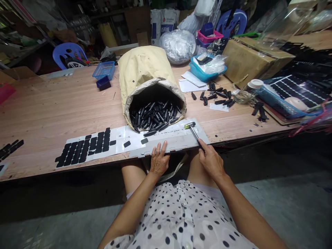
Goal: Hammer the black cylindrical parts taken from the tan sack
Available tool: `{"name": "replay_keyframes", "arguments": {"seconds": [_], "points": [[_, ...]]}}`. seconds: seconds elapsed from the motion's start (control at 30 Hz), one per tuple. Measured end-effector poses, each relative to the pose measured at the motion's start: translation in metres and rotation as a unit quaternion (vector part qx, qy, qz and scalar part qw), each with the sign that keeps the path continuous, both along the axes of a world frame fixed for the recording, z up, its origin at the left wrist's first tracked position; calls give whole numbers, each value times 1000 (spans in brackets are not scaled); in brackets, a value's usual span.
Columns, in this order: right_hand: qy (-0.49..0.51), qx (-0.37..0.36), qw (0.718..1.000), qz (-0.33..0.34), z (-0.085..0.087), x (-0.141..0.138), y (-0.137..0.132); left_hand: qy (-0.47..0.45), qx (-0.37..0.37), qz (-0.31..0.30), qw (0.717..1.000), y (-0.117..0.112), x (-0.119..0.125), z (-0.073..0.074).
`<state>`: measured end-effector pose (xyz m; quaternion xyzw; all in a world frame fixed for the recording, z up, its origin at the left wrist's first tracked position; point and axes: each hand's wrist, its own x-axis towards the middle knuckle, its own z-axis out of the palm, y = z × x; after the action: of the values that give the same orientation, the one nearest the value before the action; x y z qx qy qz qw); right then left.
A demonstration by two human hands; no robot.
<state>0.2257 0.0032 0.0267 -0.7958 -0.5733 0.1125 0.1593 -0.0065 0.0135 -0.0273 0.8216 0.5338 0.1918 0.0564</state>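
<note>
My right hand point(211, 160) is closed round the dark handle of a small hammer point(193, 131). The hammer's head, with a yellow-green end, lies over the right part of a long grey board point(178, 140) at the table's front edge. My left hand point(159, 160) rests on the front edge of that board, fingers stretched forward; whatever is under its palm is hidden. Just behind the board, a cream sack point(145, 65) lies on its side, its mouth facing me, full of black tapered pieces point(155, 116). Some of these pieces spill onto the board.
White sheets with black rounded patches point(83, 148) lie to the left. Loose black pieces point(215, 94), a turquoise basket point(207, 71), a cardboard box point(254, 58) and a blue tray point(282, 100) stand on the right. A blue basket point(103, 70) sits behind left.
</note>
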Motion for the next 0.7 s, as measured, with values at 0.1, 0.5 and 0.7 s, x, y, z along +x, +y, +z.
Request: {"name": "replay_keyframes", "arguments": {"seconds": [0.1,0.5,0.7], "points": [[0,11,1000,1,-3,1,0,-9,-6,1,1000,1,0,2],[-1,12,1000,4,-2,1,0,-130,-10,70,989,18,-10,42],[2,-1,1000,2,-1,-1,1,-145,3,223,964,83,-43,64]]}}
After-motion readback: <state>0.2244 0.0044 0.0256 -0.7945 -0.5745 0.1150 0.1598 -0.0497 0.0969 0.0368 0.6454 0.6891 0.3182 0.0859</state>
